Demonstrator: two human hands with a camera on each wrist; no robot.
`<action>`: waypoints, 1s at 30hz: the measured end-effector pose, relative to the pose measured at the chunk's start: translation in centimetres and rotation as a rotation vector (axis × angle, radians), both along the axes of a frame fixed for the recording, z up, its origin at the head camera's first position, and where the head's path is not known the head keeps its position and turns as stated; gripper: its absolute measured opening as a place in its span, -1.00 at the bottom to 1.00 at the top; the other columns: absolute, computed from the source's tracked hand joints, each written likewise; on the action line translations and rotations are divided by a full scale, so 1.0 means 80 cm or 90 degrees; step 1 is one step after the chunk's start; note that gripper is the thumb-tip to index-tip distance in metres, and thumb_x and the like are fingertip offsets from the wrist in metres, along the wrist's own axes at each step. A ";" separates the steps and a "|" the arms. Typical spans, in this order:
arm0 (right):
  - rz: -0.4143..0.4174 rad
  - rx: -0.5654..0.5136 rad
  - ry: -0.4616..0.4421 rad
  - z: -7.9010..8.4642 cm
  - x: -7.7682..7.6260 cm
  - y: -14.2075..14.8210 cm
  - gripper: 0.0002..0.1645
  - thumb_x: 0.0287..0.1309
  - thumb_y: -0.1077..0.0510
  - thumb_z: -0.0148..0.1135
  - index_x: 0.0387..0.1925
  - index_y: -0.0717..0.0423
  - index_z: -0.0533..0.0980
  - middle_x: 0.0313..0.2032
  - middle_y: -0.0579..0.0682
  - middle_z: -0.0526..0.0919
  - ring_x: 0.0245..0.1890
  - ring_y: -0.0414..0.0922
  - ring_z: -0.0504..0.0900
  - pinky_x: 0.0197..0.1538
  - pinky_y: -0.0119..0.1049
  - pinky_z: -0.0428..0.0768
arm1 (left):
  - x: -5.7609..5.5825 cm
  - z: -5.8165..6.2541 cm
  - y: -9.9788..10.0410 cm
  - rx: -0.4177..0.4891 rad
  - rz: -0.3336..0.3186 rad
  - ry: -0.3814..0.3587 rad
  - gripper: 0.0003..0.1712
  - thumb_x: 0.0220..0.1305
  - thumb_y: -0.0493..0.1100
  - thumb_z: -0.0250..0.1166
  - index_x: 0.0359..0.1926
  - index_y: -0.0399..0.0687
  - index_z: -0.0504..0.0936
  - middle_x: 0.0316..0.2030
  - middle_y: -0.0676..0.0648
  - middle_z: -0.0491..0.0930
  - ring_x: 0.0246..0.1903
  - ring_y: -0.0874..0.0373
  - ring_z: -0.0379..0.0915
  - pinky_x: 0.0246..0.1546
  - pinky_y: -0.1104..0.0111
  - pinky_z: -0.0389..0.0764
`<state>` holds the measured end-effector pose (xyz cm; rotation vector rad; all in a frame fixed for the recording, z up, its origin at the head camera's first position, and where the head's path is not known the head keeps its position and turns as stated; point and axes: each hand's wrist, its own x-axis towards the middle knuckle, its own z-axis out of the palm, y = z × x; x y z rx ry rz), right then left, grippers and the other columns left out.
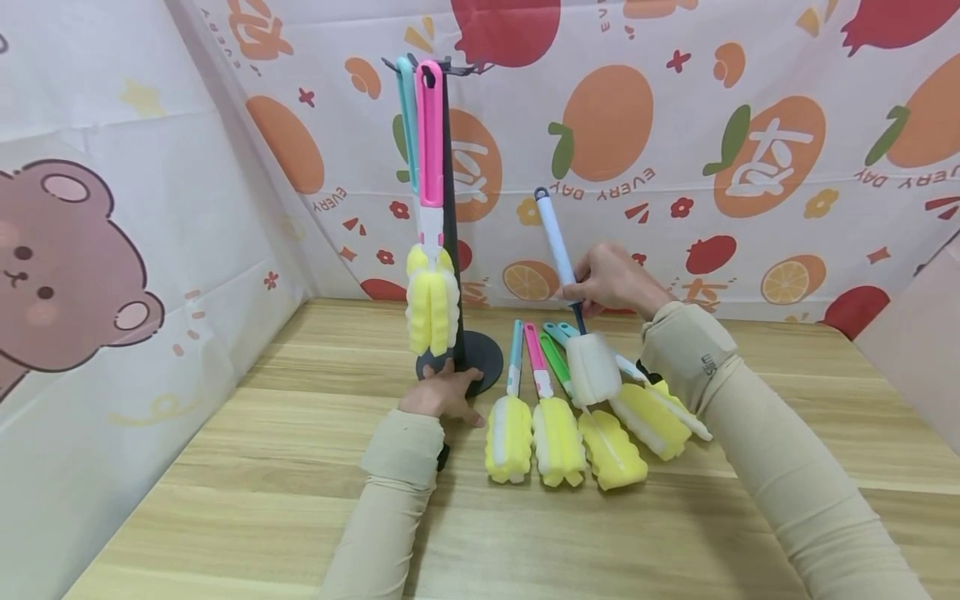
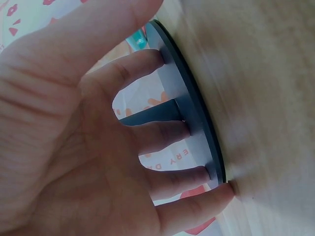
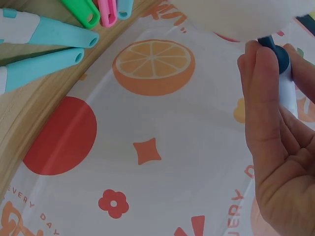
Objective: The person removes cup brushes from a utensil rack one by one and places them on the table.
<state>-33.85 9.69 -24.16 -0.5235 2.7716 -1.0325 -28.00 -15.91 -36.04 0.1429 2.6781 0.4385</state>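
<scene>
My right hand (image 1: 611, 279) pinches the lower handle of a sponge brush (image 1: 556, 237) with a pale blue handle, dark neck and white sponge head, held head down above the other brushes. In the right wrist view the fingers (image 3: 263, 93) close round the handle just by the dark collar. Spread over the round base (image 1: 483, 367) of a black stand, my left hand (image 1: 444, 393) presses with its fingertips; the left wrist view shows the fingers (image 2: 162, 135) on the base. A pink-handled brush (image 1: 431, 142) and a teal-handled brush (image 1: 408, 117) hang from the stand's hooks.
Right of the stand lie several yellow-and-white sponge brushes: a teal one (image 1: 508, 437), a pink one (image 1: 558, 442), a green one (image 1: 612, 450) and more (image 1: 652, 421) at the right. A fruit-print cloth (image 1: 480, 250) hangs behind the wooden table (image 1: 300, 467).
</scene>
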 end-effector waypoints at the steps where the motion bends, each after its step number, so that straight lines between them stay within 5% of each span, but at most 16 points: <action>1: -0.001 -0.003 -0.004 0.000 0.000 0.000 -0.74 0.27 0.23 0.41 -0.23 0.45 0.67 -0.42 0.18 0.70 -0.54 0.01 0.69 -0.36 -0.26 0.69 | 0.000 0.000 0.000 0.000 -0.001 0.001 -0.08 0.25 0.01 0.49 0.54 0.06 0.28 0.55 -0.40 -0.15 0.46 -0.52 -0.27 0.26 -0.28 0.26; 17: 0.020 0.001 -0.063 -0.007 -0.001 0.004 -0.78 0.26 0.28 0.39 -0.23 0.45 0.63 -0.44 0.16 0.68 -0.56 -0.08 0.68 -0.22 -0.09 0.71 | -0.001 0.000 0.000 0.000 -0.001 0.000 -0.08 0.25 0.02 0.48 0.54 0.07 0.27 0.56 -0.40 -0.16 0.46 -0.53 -0.29 0.25 -0.29 0.26; 30: 0.035 -0.013 -0.118 -0.017 0.004 0.004 -0.79 0.28 0.26 0.39 -0.25 0.42 0.65 -0.48 0.13 0.68 -0.60 -0.14 0.69 -0.31 -0.23 0.71 | 0.000 0.001 0.000 -0.001 -0.006 0.001 -0.08 0.25 0.02 0.48 0.54 0.05 0.27 0.55 -0.40 -0.15 0.46 -0.53 -0.28 0.26 -0.28 0.26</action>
